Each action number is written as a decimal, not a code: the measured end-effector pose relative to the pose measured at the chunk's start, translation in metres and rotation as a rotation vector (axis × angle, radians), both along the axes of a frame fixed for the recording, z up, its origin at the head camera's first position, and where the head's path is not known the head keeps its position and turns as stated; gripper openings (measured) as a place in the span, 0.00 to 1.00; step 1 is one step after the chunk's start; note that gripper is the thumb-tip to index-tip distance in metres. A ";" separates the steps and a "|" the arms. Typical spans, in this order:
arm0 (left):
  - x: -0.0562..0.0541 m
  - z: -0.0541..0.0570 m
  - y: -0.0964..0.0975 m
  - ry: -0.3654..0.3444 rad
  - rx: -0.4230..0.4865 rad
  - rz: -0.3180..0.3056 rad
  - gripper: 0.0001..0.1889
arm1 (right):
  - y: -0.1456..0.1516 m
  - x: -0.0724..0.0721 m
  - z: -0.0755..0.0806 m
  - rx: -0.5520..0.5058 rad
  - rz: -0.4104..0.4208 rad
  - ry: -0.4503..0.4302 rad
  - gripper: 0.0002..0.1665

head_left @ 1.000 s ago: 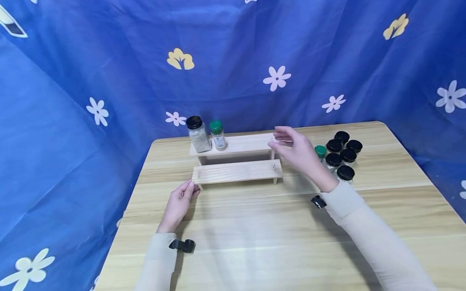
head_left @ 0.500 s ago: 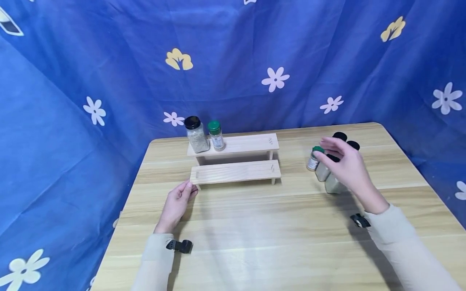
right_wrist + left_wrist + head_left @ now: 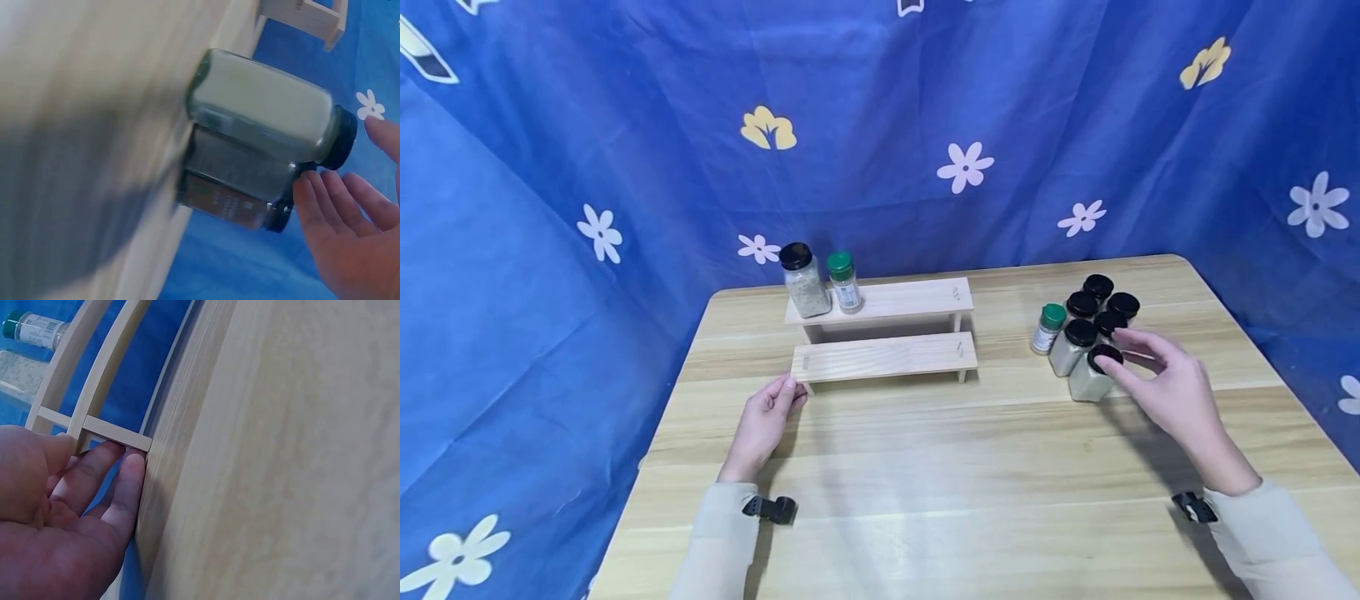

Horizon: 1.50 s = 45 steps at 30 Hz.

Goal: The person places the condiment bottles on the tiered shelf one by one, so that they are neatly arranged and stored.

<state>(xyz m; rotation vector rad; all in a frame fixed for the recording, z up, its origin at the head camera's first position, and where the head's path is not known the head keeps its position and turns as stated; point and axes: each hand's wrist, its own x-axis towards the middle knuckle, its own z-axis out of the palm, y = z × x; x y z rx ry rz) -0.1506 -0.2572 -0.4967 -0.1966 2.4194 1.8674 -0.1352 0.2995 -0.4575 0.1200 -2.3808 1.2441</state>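
My left hand (image 3: 765,425) pinches the front left corner of a two-tier wooden shelf (image 3: 883,357); in the left wrist view the thumb lies against the lower board (image 3: 94,394) and fingertips touch its leg. My right hand (image 3: 1176,392) is spread at the black lid of a square jar (image 3: 1088,382) with pale contents. The right wrist view shows thumb and fingers on either side of that lid (image 3: 341,137), apparently with a gap. On the upper tier stand a black-lidded jar (image 3: 806,287) and a green-capped bottle (image 3: 846,287).
Several black-lidded jars (image 3: 1081,305) cluster at the right of the wooden table (image 3: 925,500). A green-capped bottle (image 3: 1047,331) stands at their left edge. Blue flowered cloth (image 3: 865,125) hangs behind and beside the table.
My right hand has moved right and toward me, from the shelf's upper right end, over the jars, to the front jar's lid. The left hand stays at the shelf corner.
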 end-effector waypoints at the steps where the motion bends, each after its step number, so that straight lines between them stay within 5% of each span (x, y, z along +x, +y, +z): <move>1: 0.001 0.000 0.000 0.002 -0.002 0.003 0.30 | 0.001 0.001 -0.002 0.014 0.008 -0.011 0.29; 10: 0.002 0.001 0.002 0.008 -0.005 0.009 0.30 | 0.001 0.002 -0.021 0.060 0.103 -0.070 0.32; 25: 0.002 -0.002 -0.001 0.001 0.005 0.008 0.29 | -0.002 0.006 -0.037 0.137 0.095 -0.089 0.32; 37: 0.002 0.000 -0.002 0.010 -0.003 -0.004 0.29 | -0.035 0.005 -0.014 0.089 0.128 -0.009 0.35; 45: 0.003 0.001 0.000 0.003 -0.008 0.005 0.28 | -0.071 -0.021 0.019 0.152 0.169 0.042 0.34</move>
